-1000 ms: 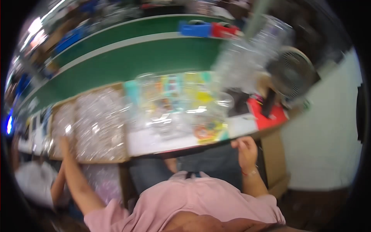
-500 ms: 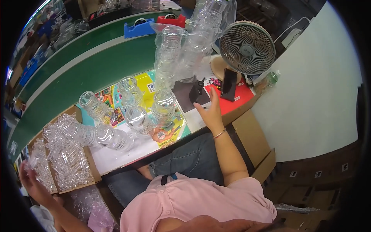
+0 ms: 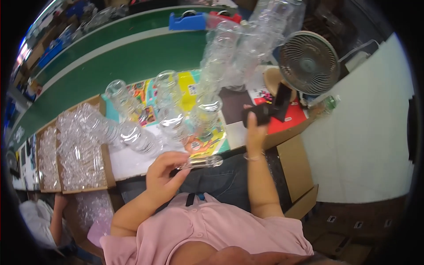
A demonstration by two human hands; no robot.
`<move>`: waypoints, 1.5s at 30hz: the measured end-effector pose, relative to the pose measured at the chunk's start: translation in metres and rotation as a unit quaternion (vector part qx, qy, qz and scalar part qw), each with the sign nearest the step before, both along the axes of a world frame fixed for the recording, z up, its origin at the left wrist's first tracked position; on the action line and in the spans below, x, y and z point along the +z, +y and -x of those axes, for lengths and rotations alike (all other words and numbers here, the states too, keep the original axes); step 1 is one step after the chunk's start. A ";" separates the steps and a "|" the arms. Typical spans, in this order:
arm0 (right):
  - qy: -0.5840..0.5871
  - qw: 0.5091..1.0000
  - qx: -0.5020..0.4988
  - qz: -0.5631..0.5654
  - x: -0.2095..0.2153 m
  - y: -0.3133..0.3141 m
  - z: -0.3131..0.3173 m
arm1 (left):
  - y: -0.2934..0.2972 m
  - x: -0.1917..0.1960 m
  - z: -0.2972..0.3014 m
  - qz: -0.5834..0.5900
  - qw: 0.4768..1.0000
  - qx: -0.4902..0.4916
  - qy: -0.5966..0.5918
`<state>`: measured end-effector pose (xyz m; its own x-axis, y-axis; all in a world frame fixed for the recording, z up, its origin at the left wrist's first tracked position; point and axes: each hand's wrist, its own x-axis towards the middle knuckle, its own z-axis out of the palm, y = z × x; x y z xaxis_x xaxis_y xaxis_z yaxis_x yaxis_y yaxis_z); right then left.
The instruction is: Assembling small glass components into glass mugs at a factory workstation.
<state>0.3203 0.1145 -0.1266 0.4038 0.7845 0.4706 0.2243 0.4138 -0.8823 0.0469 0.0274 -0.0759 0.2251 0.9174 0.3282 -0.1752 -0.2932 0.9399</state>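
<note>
My left hand [image 3: 162,177] is closed around one end of a clear, tube-shaped piece [image 3: 204,162], held level over my lap at the table's front edge. At the right, my right hand [image 3: 256,136] grips a small black object [image 3: 256,115], its kind blurred by motion, just above the dark mat. A dark phone [image 3: 283,96] leans right behind that hand. Several clear ribbed jars [image 3: 172,123] stand or lie on the colourful printed sheets between my hands and the boxes. Many small clear pieces [image 3: 81,154] fill a divided cardboard box [image 3: 107,163] at the left.
Bagged stacks of clear jars [image 3: 221,57] rise at the back, beside a desk fan [image 3: 309,62]. A blue tape dispenser [image 3: 187,21] sits on the green ledge. Another person's arm [image 3: 57,218] shows at lower left. Open cardboard [image 3: 295,168] stands right of my legs.
My left hand came from the box at the left to over my lap, now with the clear tube. My right hand closed on the black object and lifted it. The view shifted.
</note>
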 end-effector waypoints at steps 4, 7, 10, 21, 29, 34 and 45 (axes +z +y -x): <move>0.197 0.940 0.243 0.138 0.041 -0.082 0.003 | -0.004 -0.006 -0.007 0.116 0.985 -0.015 -0.124; 0.114 0.887 0.399 0.204 0.031 -0.113 -0.004 | -0.001 -0.017 -0.007 0.115 0.987 -0.020 -0.111; 0.112 0.853 0.433 0.270 0.035 -0.132 0.007 | -0.001 -0.024 -0.006 0.123 0.984 -0.013 -0.124; 0.098 0.859 0.423 0.271 0.020 -0.122 0.020 | -0.009 -0.028 0.007 0.127 0.983 0.017 -0.134; 0.274 0.844 0.408 0.216 0.011 -0.123 0.037 | -0.010 -0.028 0.010 0.119 0.985 0.023 -0.123; 0.541 0.698 0.454 0.119 0.014 -0.113 0.042 | -0.012 -0.029 0.012 0.094 0.989 0.023 -0.113; 0.655 0.652 0.372 0.086 0.017 -0.100 0.030 | -0.015 -0.028 0.012 0.064 0.987 0.059 -0.136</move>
